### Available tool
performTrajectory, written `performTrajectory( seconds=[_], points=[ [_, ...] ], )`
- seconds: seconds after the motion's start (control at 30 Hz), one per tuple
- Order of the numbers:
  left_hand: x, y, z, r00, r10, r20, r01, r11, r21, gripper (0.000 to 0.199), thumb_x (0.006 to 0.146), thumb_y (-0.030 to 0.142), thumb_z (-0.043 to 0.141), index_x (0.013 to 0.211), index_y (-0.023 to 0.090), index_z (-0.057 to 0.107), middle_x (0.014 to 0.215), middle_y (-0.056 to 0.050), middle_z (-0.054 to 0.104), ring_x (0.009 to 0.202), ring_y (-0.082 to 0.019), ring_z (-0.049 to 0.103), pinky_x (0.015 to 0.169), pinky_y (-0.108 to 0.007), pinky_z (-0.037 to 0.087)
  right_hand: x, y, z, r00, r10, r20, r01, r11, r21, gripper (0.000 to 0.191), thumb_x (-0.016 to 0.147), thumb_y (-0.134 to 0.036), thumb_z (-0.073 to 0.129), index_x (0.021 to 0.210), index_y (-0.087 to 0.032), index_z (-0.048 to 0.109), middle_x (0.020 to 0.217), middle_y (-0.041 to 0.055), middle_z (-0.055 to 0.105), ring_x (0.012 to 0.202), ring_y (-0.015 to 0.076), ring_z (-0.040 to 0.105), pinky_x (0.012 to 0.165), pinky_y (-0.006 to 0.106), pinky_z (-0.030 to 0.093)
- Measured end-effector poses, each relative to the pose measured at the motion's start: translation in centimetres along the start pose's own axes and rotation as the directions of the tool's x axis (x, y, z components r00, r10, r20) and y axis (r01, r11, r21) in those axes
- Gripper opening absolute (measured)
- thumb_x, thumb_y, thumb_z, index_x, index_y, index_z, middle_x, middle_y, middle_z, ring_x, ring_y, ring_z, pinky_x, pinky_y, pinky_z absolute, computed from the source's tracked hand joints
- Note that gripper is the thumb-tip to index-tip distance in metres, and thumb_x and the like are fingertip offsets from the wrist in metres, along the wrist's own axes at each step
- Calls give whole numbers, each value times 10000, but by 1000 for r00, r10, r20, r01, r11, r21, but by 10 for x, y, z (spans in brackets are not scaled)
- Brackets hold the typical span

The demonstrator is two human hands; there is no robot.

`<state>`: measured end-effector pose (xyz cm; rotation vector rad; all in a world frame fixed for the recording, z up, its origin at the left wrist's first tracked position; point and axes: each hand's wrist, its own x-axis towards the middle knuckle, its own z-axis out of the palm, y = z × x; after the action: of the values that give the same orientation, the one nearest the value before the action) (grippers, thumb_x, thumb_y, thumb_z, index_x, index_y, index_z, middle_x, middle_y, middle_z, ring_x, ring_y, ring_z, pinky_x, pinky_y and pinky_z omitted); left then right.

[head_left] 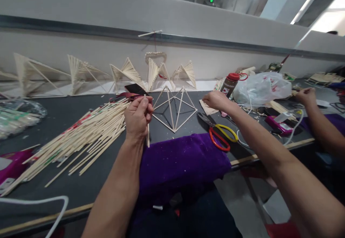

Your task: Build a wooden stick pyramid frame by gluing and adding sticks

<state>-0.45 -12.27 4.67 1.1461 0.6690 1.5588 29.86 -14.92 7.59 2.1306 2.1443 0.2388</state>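
Note:
My left hand is closed around a thin wooden stick, whose tip shows above the fingers and whose lower end hangs over the purple cloth. Just right of it stands a small open frame of glued sticks on the dark table. My right hand is at a piece of light board, fingers bent downward; what they hold, if anything, is hidden. Scissors with red and yellow handles lie below my right forearm, partly on the cloth.
Loose sticks spread across the left. Finished stick models line the wall. A red-capped bottle, a plastic bag, a magenta pack and a white cable are at the right. Another person's hand is beyond.

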Motion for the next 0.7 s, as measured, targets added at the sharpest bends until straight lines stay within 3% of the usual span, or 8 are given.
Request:
performTrajectory(
  seconds=[0.13, 0.27, 0.47, 0.7],
  points=[
    [-4, 2, 0, 1000, -14, -2, 15, 999, 47, 195, 811, 339, 729, 858, 149, 724, 544, 33, 577, 349, -32, 366, 319, -162, 187, 92, -11, 8, 985, -173, 4, 173, 984, 36, 416, 963, -191, 432, 1288, -202, 693, 1269, 106, 714, 1156, 230, 657, 887, 274, 453],
    [-7, 1, 1, 999, -42, 13, 41, 996, 82, 170, 829, 331, 717, 859, 165, 739, 559, 25, 575, 365, -32, 372, 336, -163, 202, 143, -27, 29, 963, -270, 13, 269, 961, 56, 369, 978, -223, 456, 1253, -181, 698, 1284, 121, 696, 1121, 214, 662, 860, 249, 451],
    [-10, -2, 1, 997, -72, 30, 68, 990, 120, 153, 838, 342, 726, 873, 197, 761, 566, 19, 574, 391, -34, 383, 360, -155, 236, 167, -37, 49, 954, -300, 18, 299, 952, 63, 352, 980, -222, 445, 1214, -142, 696, 1261, 152, 697, 1128, 213, 657, 882, 244, 466],
    [-9, -2, 0, 995, -89, 53, 82, 990, 119, 175, 820, 367, 739, 855, 196, 756, 560, 17, 572, 385, -41, 378, 350, -169, 234, 159, -30, 54, 973, -212, 95, 213, 977, -4, 396, 952, -151, 402, 1178, -33, 705, 1194, 294, 690, 1134, 343, 680, 893, 396, 525]
  ],
)
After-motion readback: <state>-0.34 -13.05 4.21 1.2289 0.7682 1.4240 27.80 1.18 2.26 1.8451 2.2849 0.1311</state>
